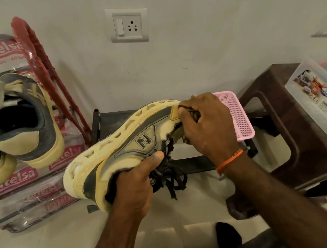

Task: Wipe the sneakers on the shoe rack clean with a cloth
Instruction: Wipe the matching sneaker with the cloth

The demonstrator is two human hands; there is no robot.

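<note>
Over tiles, hands [206, 125] grip sneaker [119, 150].

The left hand [135, 185] is held low at the centre, its forearm reaching up from the bottom edge, its fingers curled out of sight and its thumb [153, 158] laid out flat toward the right. The right hand [207, 120] is held higher and to the right, back of the hand turned up, fingers bent down and bunched at the fingertips. An orange thread band [229, 160] is worn on the right wrist, and both forearms are bare.
</note>
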